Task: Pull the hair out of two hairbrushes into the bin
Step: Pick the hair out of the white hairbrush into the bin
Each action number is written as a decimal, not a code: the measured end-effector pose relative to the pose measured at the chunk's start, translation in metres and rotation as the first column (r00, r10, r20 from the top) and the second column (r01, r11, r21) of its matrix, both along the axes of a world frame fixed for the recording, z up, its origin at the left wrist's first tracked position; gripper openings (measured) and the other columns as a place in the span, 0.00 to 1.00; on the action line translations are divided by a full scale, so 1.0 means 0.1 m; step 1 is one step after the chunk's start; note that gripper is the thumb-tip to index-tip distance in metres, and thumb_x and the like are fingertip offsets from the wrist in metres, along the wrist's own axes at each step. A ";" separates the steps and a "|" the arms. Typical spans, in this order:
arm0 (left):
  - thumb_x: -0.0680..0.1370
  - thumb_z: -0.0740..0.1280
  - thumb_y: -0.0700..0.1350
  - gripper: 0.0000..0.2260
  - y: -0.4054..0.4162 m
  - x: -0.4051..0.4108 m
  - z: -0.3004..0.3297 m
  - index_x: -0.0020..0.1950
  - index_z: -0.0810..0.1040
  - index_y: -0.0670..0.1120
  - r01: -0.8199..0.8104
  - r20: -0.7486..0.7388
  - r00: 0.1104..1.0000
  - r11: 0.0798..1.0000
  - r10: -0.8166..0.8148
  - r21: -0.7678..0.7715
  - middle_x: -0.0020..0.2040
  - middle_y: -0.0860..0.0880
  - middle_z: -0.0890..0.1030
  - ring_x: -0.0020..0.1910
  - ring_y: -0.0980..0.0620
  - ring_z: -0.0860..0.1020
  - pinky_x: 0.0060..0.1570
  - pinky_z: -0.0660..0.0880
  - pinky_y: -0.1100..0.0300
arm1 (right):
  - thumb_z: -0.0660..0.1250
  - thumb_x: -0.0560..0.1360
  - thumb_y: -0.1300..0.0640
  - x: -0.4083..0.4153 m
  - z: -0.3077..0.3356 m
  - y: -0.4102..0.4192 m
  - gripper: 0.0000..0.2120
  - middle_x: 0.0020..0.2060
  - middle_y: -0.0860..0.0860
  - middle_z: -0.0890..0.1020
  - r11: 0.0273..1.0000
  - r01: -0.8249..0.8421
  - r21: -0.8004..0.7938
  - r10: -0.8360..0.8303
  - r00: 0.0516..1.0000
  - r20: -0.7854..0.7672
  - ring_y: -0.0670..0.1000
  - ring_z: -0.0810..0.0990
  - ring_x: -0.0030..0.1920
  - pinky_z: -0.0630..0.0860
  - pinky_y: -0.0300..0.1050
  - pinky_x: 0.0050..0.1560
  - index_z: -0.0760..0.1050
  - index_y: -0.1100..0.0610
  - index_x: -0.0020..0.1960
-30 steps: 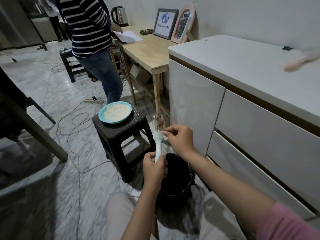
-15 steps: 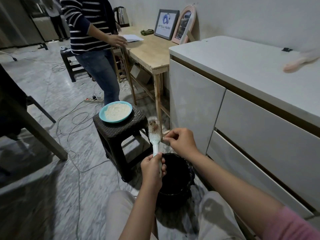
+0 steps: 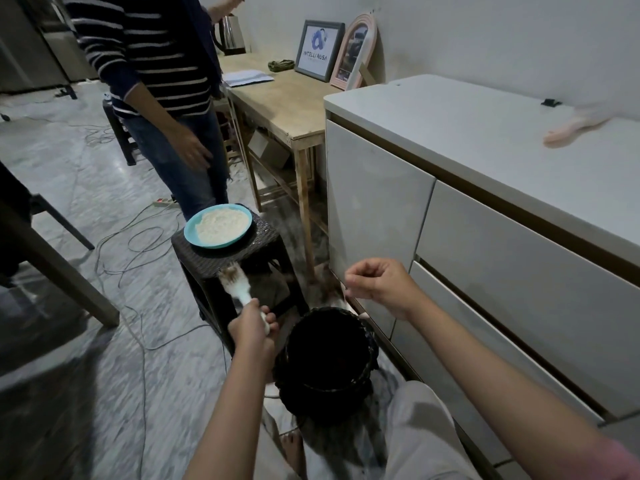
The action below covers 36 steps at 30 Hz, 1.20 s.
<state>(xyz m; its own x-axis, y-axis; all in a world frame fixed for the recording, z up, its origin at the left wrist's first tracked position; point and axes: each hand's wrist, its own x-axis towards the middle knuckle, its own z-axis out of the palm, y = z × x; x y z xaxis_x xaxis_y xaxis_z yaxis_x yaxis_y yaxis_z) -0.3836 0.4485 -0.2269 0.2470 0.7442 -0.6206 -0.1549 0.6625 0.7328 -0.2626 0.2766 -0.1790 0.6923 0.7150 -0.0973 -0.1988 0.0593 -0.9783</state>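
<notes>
Your left hand (image 3: 250,329) grips white hairbrush (image 3: 236,282) handle, left of black bin (image 3: 327,355). Right hand (image 3: 377,284) pinches pulled tuft above rim. Next, likely: release into bin.

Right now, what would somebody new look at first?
Probably the two hands low in the middle: the left hand grips a white hairbrush, and the right hand is raised above the black bin. Behind them, a blue plate sits on a dark stool.
</notes>
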 end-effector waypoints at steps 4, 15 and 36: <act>0.78 0.60 0.37 0.08 0.22 -0.09 -0.06 0.39 0.68 0.42 -0.039 -0.032 0.999 0.999 0.039 0.016 0.33 0.46 0.69 0.25 0.53 0.64 0.18 0.58 0.69 | 0.65 0.71 0.66 0.21 -0.03 -0.13 0.03 0.26 0.49 0.79 0.948 0.225 0.224 -0.104 0.887 -0.449 0.43 0.78 0.26 0.82 0.41 0.36 0.73 0.61 0.40; 0.79 0.62 0.41 0.09 0.10 -0.18 -0.13 0.39 0.71 0.42 0.066 -0.163 0.986 0.973 -0.029 0.222 0.33 0.47 0.73 0.26 0.53 0.68 0.24 0.63 0.62 | 0.70 0.71 0.67 0.42 -0.36 0.13 0.07 0.34 0.54 0.78 0.818 0.542 -0.194 -0.571 0.720 -0.395 0.47 0.77 0.31 0.79 0.39 0.31 0.75 0.60 0.37; 0.78 0.63 0.42 0.08 0.10 -0.19 -0.26 0.53 0.73 0.39 0.059 -0.234 0.972 0.922 0.035 0.382 0.37 0.44 0.76 0.24 0.52 0.70 0.20 0.66 0.64 | 0.71 0.68 0.71 0.51 -0.66 0.13 0.08 0.39 0.56 0.79 0.693 0.547 -0.470 -0.688 0.697 -0.202 0.49 0.76 0.30 0.76 0.39 0.26 0.75 0.62 0.35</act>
